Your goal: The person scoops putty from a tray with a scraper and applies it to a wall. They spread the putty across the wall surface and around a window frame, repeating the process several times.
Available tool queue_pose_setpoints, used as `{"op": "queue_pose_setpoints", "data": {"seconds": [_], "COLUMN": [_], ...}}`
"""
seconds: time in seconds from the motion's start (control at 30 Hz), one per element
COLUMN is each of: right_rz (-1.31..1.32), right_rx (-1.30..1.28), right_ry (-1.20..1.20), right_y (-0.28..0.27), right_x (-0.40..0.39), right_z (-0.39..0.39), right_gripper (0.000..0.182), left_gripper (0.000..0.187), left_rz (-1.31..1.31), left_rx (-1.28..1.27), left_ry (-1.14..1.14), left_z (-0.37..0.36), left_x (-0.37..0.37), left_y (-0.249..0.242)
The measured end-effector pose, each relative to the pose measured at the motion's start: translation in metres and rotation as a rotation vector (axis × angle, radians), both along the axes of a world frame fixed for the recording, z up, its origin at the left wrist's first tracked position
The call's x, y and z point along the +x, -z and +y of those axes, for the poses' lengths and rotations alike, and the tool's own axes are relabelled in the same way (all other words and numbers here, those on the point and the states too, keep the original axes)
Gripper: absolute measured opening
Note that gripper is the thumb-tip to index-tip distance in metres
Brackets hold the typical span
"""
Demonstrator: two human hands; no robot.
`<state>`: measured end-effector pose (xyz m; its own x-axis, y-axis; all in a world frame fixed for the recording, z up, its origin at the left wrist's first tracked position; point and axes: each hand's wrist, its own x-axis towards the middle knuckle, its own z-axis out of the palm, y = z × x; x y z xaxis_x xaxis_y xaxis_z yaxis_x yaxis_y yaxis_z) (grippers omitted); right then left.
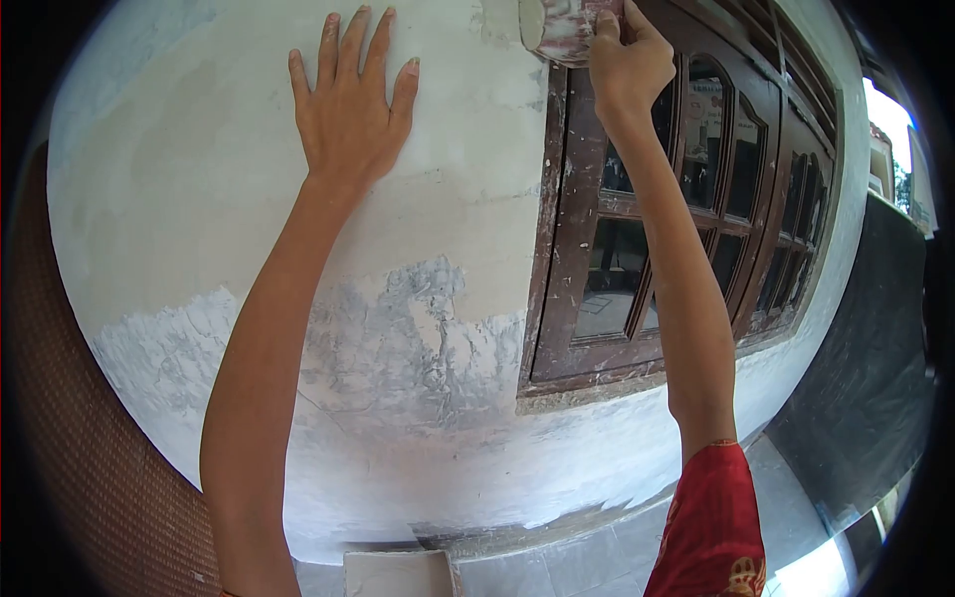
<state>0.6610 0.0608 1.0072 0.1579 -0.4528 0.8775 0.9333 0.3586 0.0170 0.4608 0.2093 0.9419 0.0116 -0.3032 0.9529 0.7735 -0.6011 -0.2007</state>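
My left hand (353, 109) lies flat against the upper part of the wall (458, 219), its fingers spread and nothing in it. High up beside the window frame, my right hand (632, 65) grips a putty knife (567, 30) smeared with whitish and reddish-brown material. The knife's blade is at the wall near the frame's upper left corner, and the image edge cuts off its top. Smooth beige-grey coating covers the upper wall. Lower down, the surface is rough, patchy white and grey.
A brown wooden window (617, 269) with glass panes fills the right side. Below stands an open pale box (398, 575) on grey floor tiles (507, 575). A woven brown surface (109, 468) borders the left, and a dark sheet (846, 368) hangs at the right.
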Motion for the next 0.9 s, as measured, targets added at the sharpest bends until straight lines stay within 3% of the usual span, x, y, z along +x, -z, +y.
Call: {"op": "queue_pose_setpoints", "data": {"seconds": [0.07, 0.13, 0.2, 0.27, 0.33, 0.4, 0.47, 0.67, 0.77, 0.8, 0.87, 0.9], "right_rz": [0.092, 0.015, -0.034, -0.063, 0.116, 0.114, 0.048, 0.004, 0.138, 0.137, 0.024, 0.046], "right_rx": [0.068, 0.01, -0.092, -0.055, -0.142, 0.008, -0.068, -0.02, 0.001, 0.001, 0.003, -0.016], "right_ry": [0.069, -0.196, -0.235, -0.195, -0.005, -0.069, -0.384, -0.028, -0.017, -0.017, -0.25, -0.182], "right_y": [-0.001, 0.004, 0.006, -0.003, -0.001, 0.004, -0.003, -0.012, -0.015, -0.014, -0.013, -0.021], "right_x": [0.001, -0.022, -0.036, -0.015, -0.013, -0.008, -0.004, -0.012, 0.006, 0.001, -0.01, -0.004], "right_z": [-0.015, -0.023, -0.012, 0.008, -0.003, -0.015, -0.019, 0.009, -0.019, -0.021, -0.019, -0.002], "right_gripper": [0.032, 0.032, 0.032, 0.03, 0.027, 0.025, 0.027, 0.027, 0.025, 0.025, 0.027, 0.029], "left_gripper": [0.055, 0.055, 0.058, 0.061, 0.055, 0.055, 0.055, 0.055, 0.055, 0.054, 0.054, 0.054], "left_rz": [-0.043, -0.035, -0.016, 0.003, -0.043, -0.051, -0.055, -0.057, -0.067, -0.061, -0.057, -0.052], "left_rx": [0.076, 0.074, -0.016, -0.102, 0.088, 0.069, 0.05, 0.041, 0.052, 0.049, 0.04, 0.044], "left_ry": [-0.034, -0.023, -0.01, 0.001, -0.003, -0.006, -0.007, 0.029, 0.001, 0.004, 0.01, 0.017], "left_z": [0.008, 0.005, -0.013, -0.013, 0.002, 0.007, 0.005, 0.003, 0.004, 0.003, 0.002, 0.002], "left_x": [0.001, 0.001, 0.0, 0.001, 0.0, 0.003, 0.004, 0.002, 0.003, 0.003, 0.004, 0.003], "left_y": [-0.003, -0.002, 0.001, 0.002, -0.001, 0.001, 0.0, 0.001, 0.001, 0.001, 0.002, 0.002]}}
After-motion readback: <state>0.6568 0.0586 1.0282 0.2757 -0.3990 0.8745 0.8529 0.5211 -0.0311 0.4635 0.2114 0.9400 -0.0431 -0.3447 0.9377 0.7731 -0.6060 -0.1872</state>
